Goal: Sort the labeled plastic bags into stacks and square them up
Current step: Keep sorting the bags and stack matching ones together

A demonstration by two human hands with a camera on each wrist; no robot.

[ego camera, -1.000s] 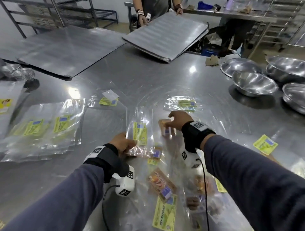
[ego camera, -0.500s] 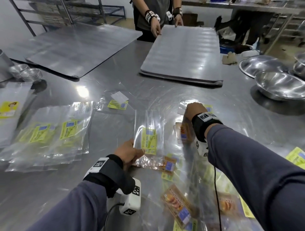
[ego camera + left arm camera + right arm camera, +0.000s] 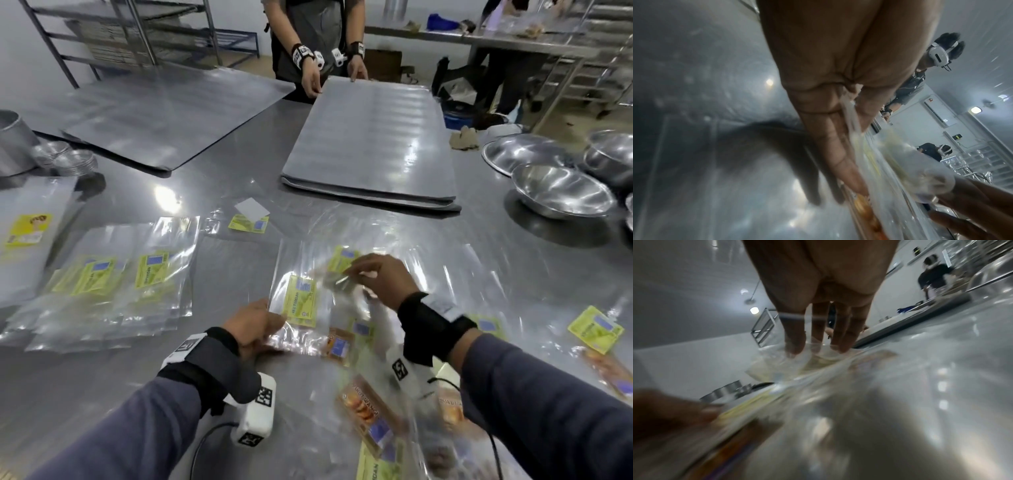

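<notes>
Clear plastic bags with labels lie over the steel table (image 3: 222,267). My left hand (image 3: 257,325) pinches the lower left corner of a clear bag with a green label (image 3: 301,301); in the left wrist view the film (image 3: 851,116) sits between thumb and fingers (image 3: 838,154). My right hand (image 3: 370,277), just right of it, pinches a second, crumpled green-labelled bag (image 3: 342,260), blurred by motion. In the right wrist view its fingers (image 3: 795,340) point down behind clear film. A fanned stack of green-labelled bags (image 3: 102,274) lies at the left. Orange-labelled bags (image 3: 366,411) lie under my arms.
Loose green-labelled bags lie at the far right (image 3: 596,329) and beyond my hands (image 3: 248,222). A yellow-labelled bag (image 3: 27,229) is at the left edge. Another person's hands hold a stack of grey sheets (image 3: 370,144). Steel bowls (image 3: 561,188) stand right, small tins (image 3: 68,159) left.
My right hand reached to a far green-labelled bag, then came back toward my left hand with it. My left hand kept its hold on its bag.
</notes>
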